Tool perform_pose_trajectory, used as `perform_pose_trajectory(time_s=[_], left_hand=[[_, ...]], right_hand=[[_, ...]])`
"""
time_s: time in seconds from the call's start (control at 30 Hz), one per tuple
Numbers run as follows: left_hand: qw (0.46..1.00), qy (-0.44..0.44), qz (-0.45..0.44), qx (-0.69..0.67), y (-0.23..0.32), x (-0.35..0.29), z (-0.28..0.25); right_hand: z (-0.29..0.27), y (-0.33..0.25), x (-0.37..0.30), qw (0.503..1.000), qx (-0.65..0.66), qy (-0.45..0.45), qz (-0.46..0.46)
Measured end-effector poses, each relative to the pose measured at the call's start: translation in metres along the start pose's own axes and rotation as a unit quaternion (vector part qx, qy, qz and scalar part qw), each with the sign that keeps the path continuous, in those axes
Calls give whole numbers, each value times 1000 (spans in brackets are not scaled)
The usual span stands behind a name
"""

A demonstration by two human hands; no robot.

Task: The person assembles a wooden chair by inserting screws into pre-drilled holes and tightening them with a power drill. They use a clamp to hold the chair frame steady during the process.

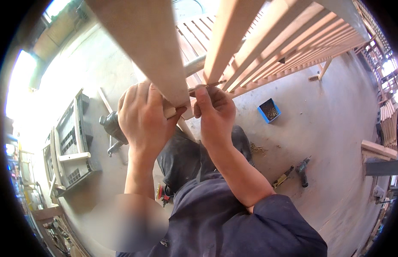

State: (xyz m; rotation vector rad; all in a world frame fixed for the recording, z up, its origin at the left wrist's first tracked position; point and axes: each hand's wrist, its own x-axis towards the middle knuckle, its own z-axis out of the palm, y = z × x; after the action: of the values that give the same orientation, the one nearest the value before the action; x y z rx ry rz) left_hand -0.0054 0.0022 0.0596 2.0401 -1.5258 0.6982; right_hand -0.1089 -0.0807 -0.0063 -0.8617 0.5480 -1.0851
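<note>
In front of me is a slatted wooden frame (267, 40), with a thick wooden post (143, 47) nearest me. My left hand (143, 113) is closed around a pale wooden piece (169, 112) by the post's end, its thumb pressed near the corner. On the post's other side my right hand (216, 103) pinches a thin brass-coloured rod (217, 83) between thumb and fingers. One end of that rod meets the side of the post; I cannot tell whether it goes into the wood.
On the floor to the right are a blue box (262, 112) of small hardware, a cordless drill (302, 171) and a yellow-and-black tool (283, 176). A dark power tool (112, 126) shows beside my left hand. Further left stands a black pallet (85, 124) with wooden pieces.
</note>
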Motion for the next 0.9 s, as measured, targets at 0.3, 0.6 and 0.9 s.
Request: perform_pose_trajectory(time_s=[0.3, 0.6, 0.9], left_hand=[[1000, 6, -26, 11, 12, 0, 5], [986, 126, -102, 32, 28, -5, 32], [988, 98, -111, 51, 29, -6, 30]], right_hand=[[-1, -10, 2, 996, 67, 8, 65], [-12, -13, 8, 990, 67, -36, 118], [-27, -27, 28, 987, -134, -47, 77]])
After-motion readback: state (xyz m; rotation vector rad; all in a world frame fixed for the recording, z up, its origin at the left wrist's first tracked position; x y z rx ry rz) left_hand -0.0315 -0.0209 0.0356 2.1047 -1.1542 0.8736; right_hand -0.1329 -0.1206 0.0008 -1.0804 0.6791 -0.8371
